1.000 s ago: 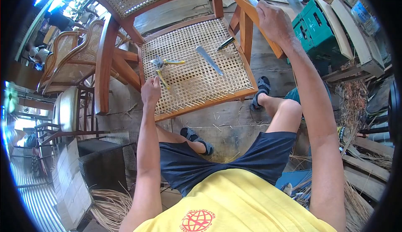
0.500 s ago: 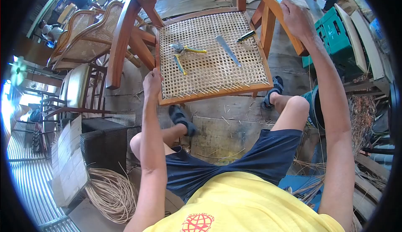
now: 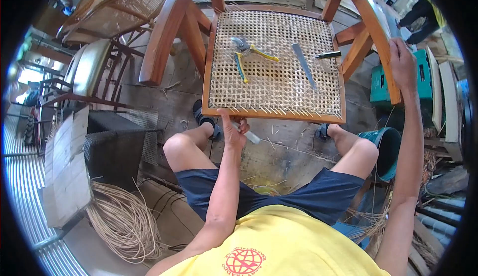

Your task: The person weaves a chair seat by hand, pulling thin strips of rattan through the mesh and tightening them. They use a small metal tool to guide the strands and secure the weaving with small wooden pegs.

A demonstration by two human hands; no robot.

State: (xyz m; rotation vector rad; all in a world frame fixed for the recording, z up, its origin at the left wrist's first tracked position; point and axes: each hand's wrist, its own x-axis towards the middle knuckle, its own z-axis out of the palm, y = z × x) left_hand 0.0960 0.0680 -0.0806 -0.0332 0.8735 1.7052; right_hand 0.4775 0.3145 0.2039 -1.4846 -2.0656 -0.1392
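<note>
A wooden chair [image 3: 348, 94] with a woven cane seat [image 3: 274, 84] stands in front of me. My left hand [image 3: 233, 131] is at the underside of the seat's front rail, thumb up against the wood and fingers curled below. A short pale piece [image 3: 252, 136] sticks out past those fingers; I cannot tell what it is. My right hand [image 3: 404, 67] grips the chair's right armrest [image 3: 378, 32]. On the cane lie pruning shears [image 3: 246, 54] with yellow-and-green handles spread apart, a flat metal blade [image 3: 303, 67] and a black pen-like tool [image 3: 328, 55].
A coil of cane [image 3: 124, 221] lies at lower left beside a dark woven box [image 3: 117, 144]. Other chairs [image 3: 112, 12] stand at upper left. On the right are a green crate [image 3: 378, 84] and a teal bucket [image 3: 388, 149]. Another person [image 3: 423, 17] is at the upper right.
My left hand has moved from the seat's left front corner to beneath the front rail. The chair sits further right in view, and the pale piece now shows. My right hand stays on the armrest.
</note>
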